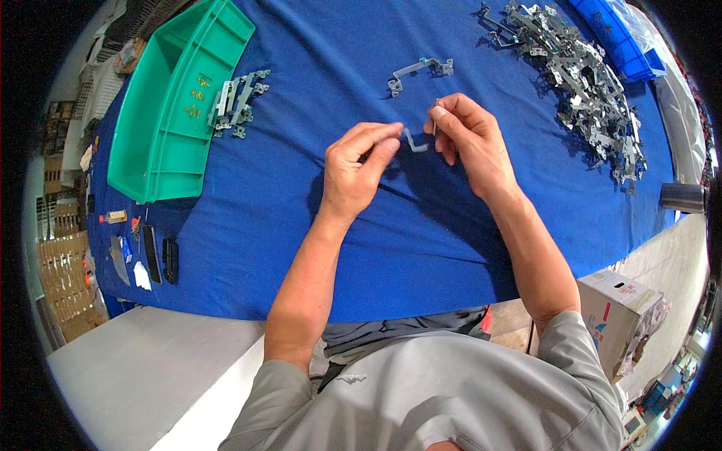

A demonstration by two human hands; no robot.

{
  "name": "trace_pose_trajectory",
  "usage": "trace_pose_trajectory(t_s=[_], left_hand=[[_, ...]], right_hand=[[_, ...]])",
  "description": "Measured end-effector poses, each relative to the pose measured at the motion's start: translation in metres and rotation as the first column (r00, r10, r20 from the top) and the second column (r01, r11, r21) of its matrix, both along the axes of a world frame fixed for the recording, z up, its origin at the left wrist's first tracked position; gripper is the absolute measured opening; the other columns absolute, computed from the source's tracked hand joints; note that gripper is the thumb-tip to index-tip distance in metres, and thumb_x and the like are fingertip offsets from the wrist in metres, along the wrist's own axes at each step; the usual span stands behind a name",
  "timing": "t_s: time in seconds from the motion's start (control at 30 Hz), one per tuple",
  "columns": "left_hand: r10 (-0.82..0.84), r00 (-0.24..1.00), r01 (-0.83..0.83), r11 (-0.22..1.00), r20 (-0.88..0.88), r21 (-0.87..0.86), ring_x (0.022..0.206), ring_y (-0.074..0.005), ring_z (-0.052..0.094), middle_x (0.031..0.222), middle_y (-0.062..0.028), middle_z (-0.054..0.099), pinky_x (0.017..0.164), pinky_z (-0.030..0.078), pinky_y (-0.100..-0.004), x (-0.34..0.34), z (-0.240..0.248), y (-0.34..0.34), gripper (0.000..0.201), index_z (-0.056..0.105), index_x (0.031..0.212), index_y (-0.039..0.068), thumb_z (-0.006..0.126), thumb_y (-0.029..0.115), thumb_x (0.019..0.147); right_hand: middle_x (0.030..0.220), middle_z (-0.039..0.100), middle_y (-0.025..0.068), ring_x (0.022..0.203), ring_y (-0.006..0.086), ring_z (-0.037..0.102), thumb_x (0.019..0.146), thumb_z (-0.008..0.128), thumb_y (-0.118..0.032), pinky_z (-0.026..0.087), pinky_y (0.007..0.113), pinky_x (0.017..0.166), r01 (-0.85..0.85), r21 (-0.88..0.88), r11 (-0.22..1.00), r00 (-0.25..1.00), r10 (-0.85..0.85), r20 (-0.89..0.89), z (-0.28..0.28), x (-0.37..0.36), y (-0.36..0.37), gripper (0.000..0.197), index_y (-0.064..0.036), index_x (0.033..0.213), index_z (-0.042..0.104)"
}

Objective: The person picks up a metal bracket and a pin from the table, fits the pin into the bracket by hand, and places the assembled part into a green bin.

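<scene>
Over the middle of the blue-covered surface (421,259), two bare hands work close to each other, fingertips facing across a narrow gap. The right hand (475,139) has its thumb and forefinger pressed together on a thin metal piece (435,120), which stands roughly upright between them, its other fingers curled beneath. The left hand (357,165) has thumb and fingertips drawn near one another, just beside a small bent grey strip (415,143); whether they grip it or merely sit next to it I cannot tell. Beyond the hands, a single metal bracket (420,69) lies apart on the cloth. Far to the right spreads a heap of similar brackets (583,86), with a blue bin (623,41) behind it and a dark cylinder (682,197) near the edge. On the left stands a green bin (174,161) with small brass-coloured pieces (193,112) inside, and a group of brackets (238,104) lies against its right side. Nearer the person are a small bottle (114,216) and two black oblong objects (152,255)
</scene>
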State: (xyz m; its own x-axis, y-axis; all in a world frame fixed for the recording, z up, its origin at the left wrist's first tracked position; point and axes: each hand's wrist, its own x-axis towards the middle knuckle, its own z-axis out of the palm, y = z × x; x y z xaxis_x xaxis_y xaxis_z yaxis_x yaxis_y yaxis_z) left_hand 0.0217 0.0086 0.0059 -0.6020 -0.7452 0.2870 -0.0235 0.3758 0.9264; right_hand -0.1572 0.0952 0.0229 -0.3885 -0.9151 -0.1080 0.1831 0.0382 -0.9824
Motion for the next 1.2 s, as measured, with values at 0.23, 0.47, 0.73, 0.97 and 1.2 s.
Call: trace_pose_trajectory(t_s=[0.23,0.47,0.73,0.97,1.2], left_hand=[[0.166,0.979,-0.113,0.926,-0.12,0.361,0.07,-0.0081,0.061,0.098,-0.0108,0.072,0.05,0.053,-0.0207,-0.002,-0.005,-0.001,0.027,0.067,0.119,0.0,0.062,0.017,0.1],[0.152,0.982,-0.103,0.932,-0.115,0.347,0.071,-0.0079,0.061,0.099,-0.0102,0.072,0.052,0.054,-0.0207,-0.002,-0.007,-0.001,0.027,0.067,0.119,0.0,0.062,0.017,0.099],[0.144,0.987,-0.115,0.944,-0.072,0.31,0.071,-0.0071,0.06,0.099,-0.0085,0.072,0.053,0.054,-0.0202,-0.002,-0.006,0.0,0.025,0.068,0.119,0.001,0.063,0.014,0.098],[0.101,0.993,-0.091,0.984,-0.062,0.155,0.071,-0.0056,0.059,0.104,-0.0067,0.071,0.059,0.049,-0.0185,0.001,-0.004,-0.001,0.024,0.07,0.117,0.002,0.067,0.01,0.095],[0.068,0.996,-0.066,0.997,-0.059,0.035,0.088,-0.009,0.062,0.107,-0.0067,0.071,0.073,0.048,-0.0201,0.0,-0.003,-0.001,0.023,0.073,0.111,0.003,0.071,0.003,0.089]], right_hand=[[0.076,0.064,0.0002,0.063,0.0056,0.053,0.097,0.063,-0.023,0.044,0.023,0.055,-0.156,0.047,0.987,0.969,0.162,-0.187,0.004,0.008,0.004,0.02,-0.0031,0.096,0.067],[0.076,0.065,0.001,0.064,0.0066,0.055,0.095,0.064,-0.023,0.045,0.025,0.057,-0.161,0.089,0.983,0.955,0.178,-0.236,0.001,0.007,0.003,0.023,-0.0003,0.096,0.068],[0.075,0.065,0.002,0.063,0.0073,0.055,0.095,0.064,-0.023,0.046,0.026,0.057,-0.149,0.101,0.984,0.942,0.173,-0.287,0.001,0.006,0.003,0.024,0.0002,0.095,0.067],[0.072,0.064,0.0034,0.062,0.009,0.056,0.094,0.064,-0.021,0.047,0.027,0.057,-0.102,0.115,0.988,0.881,0.144,-0.45,-0.008,0.003,0.002,0.021,0.0001,0.095,0.067],[0.083,0.063,0.0005,0.071,0.0061,0.057,0.098,0.059,-0.016,0.048,0.023,0.061,-0.153,0.108,0.982,0.979,0.166,-0.119,-0.001,0.005,0.002,0.016,-0.0017,0.102,0.065]])
